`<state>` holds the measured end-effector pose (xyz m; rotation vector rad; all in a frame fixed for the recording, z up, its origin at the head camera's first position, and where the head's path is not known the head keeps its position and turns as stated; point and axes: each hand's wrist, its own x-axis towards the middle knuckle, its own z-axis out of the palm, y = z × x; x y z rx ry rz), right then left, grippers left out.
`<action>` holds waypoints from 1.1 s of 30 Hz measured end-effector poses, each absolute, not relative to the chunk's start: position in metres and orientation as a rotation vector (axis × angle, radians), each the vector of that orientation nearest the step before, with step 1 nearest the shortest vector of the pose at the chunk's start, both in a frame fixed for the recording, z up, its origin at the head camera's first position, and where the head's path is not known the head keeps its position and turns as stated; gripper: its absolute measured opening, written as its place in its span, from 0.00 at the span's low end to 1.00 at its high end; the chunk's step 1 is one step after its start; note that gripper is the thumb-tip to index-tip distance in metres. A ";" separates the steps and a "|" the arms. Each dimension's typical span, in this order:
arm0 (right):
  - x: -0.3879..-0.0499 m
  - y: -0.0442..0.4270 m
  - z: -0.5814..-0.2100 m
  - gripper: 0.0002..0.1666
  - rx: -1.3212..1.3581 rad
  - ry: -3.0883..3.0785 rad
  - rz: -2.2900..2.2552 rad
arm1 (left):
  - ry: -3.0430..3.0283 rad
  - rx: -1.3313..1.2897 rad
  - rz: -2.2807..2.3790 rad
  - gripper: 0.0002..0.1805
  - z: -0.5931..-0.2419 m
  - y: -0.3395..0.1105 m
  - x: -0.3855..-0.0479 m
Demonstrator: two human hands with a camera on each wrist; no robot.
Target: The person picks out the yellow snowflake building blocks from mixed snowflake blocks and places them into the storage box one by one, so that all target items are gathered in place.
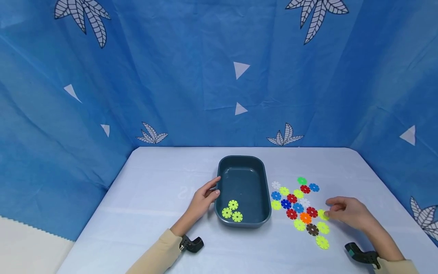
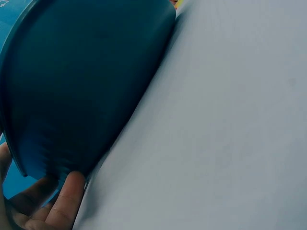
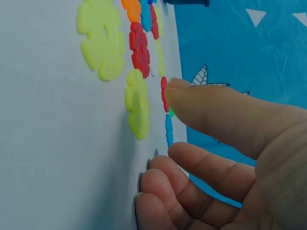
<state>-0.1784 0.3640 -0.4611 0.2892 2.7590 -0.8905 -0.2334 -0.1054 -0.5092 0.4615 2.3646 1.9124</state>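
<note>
A dark teal plastic tub stands on the table with three yellow-green snowflake discs near its front left corner. My left hand touches the tub's left side, and the left wrist view shows its fingertips against the outer wall. To the right of the tub lie many flat snowflake discs in several colours, among them an orange disc and a brown disc. My right hand hovers by a yellow-green disc at the group's right edge, thumb and index finger apart, gripping nothing.
A white cloth covers the table. Blue fabric with leaf and triangle prints rises behind it and at both sides. A black wrist camera sits on the left wrist, another black camera on the right.
</note>
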 end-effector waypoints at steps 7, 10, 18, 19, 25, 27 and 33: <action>-0.178 0.359 -0.463 0.32 0.266 2.793 -0.856 | 2.361 0.469 1.918 0.27 -0.509 -0.105 -0.233; -0.178 0.358 -0.463 0.31 0.266 2.796 -0.846 | 2.363 0.472 1.920 0.27 -0.508 -0.105 -0.233; -0.179 0.358 -0.466 0.27 0.216 2.825 -0.812 | 2.367 0.472 1.918 0.27 -0.506 -0.105 -0.232; -0.179 0.357 -0.466 0.26 0.211 2.827 -0.809 | 2.367 0.470 1.917 0.27 -0.507 -0.105 -0.232; -0.178 0.356 -0.464 0.24 0.186 2.840 -0.789 | 2.372 0.463 1.913 0.27 -0.507 -0.105 -0.232; -0.178 0.356 -0.464 0.26 0.183 2.840 -0.785 | 2.376 0.463 1.910 0.27 -0.507 -0.105 -0.232; -0.178 0.356 -0.464 0.26 0.171 2.830 -0.777 | 2.379 0.462 1.907 0.26 -0.508 -0.105 -0.233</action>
